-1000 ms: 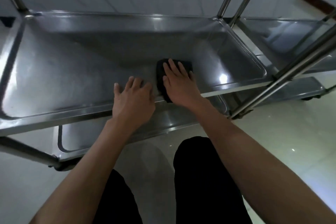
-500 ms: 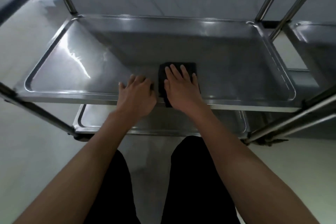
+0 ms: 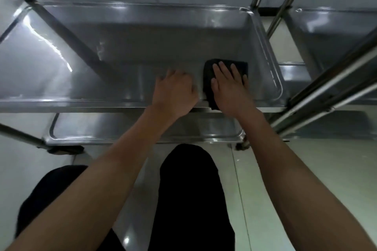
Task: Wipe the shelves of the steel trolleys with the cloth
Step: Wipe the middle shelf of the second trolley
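Steel trolley shelf (image 3: 142,51), middle tier, dim light. Right hand (image 3: 230,87) lies flat, fingers straight, pressing the dark cloth (image 3: 208,79) down near the shelf's right end, likely for wiping pressure. Left hand (image 3: 175,91) rests beside it holding nothing, probably bracing.

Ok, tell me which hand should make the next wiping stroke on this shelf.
Right. The right hand already lies flat on the black cloth on the middle shelf; the left hand rests bare on the steel beside it.

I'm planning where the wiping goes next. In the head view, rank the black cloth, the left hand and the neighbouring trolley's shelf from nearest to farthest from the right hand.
1. Black cloth: pressed flat under the right hand.
2. Left hand: just beside it, to its left.
3. Neighbouring trolley's shelf: far right, past the posts.
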Demonstrator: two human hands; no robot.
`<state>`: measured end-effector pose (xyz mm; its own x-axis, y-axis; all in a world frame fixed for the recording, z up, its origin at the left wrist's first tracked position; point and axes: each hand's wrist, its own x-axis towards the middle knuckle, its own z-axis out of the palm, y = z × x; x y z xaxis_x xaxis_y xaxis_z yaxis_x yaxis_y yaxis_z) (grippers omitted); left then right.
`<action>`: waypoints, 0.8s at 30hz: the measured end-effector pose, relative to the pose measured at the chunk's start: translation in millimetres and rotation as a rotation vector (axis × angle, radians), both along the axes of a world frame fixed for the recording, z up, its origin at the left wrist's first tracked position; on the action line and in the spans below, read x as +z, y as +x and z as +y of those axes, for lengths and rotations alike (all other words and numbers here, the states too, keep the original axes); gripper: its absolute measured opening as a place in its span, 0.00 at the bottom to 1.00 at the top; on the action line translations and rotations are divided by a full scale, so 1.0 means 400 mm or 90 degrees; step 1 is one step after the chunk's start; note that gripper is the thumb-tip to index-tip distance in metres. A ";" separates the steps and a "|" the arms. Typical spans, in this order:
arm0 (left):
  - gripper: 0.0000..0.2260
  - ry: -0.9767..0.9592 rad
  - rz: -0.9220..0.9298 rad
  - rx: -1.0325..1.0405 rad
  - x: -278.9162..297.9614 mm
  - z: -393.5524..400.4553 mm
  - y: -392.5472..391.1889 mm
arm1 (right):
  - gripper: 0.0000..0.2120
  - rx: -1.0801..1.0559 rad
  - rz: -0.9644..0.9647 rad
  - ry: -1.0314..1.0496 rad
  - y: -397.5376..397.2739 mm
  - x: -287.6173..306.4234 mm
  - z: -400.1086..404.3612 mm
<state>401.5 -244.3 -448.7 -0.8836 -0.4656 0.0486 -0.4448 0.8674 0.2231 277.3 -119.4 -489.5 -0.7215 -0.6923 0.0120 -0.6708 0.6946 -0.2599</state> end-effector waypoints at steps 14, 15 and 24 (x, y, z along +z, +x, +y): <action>0.14 -0.011 -0.037 -0.066 -0.020 0.034 0.010 | 0.27 -0.159 0.013 0.036 -0.084 0.040 0.139; 0.15 -0.015 -0.042 -0.078 -0.021 0.032 0.010 | 0.27 -0.178 0.008 0.018 -0.083 0.042 0.139; 0.17 -0.023 0.015 -0.112 -0.026 -0.063 0.071 | 0.26 -0.182 0.002 0.009 -0.050 0.047 0.061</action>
<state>429.7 -269.5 -459.2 -0.9499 -0.3008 0.0849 -0.2797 0.9393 0.1987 257.1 -94.9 -470.5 -0.8871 -0.4615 0.0069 -0.4487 0.8588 -0.2470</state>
